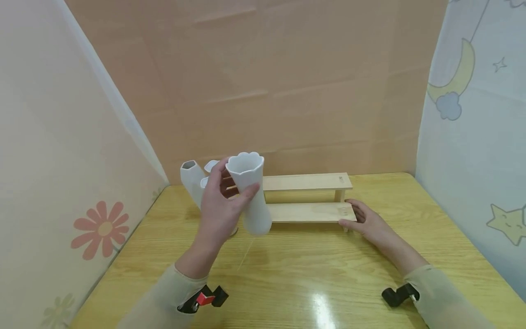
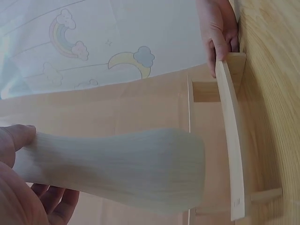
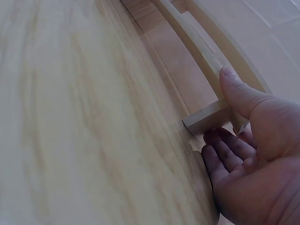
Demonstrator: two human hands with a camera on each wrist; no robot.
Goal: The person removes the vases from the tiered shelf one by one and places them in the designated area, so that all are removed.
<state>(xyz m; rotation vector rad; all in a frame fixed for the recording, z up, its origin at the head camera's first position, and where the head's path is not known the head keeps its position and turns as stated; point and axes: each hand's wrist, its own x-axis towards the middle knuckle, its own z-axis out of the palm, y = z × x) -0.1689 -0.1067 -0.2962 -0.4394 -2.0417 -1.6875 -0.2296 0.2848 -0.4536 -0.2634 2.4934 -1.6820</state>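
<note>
My left hand (image 1: 219, 205) grips a white vase (image 1: 256, 208) with a scalloped rim, fingers behind it and thumb across its front. The vase is held in the air, slightly tilted, in front of a two-tier wooden shelf (image 1: 310, 212). In the left wrist view, the vase's wide base (image 2: 173, 171) points towards the shelf. At the shelf's right end, my right hand (image 1: 367, 224) holds the lower board, thumb at its front edge. The right wrist view shows the fingers (image 3: 227, 152) curled around the end near the leg (image 3: 206, 117).
Behind my left hand stands another white vase (image 1: 191, 180) with an angular mouth, and more white rims (image 1: 211, 166) show beside it, partly hidden. The wooden table (image 1: 296, 269) meets a brown cloth backdrop (image 1: 287, 91), with patterned sheets (image 1: 472, 151) at both sides.
</note>
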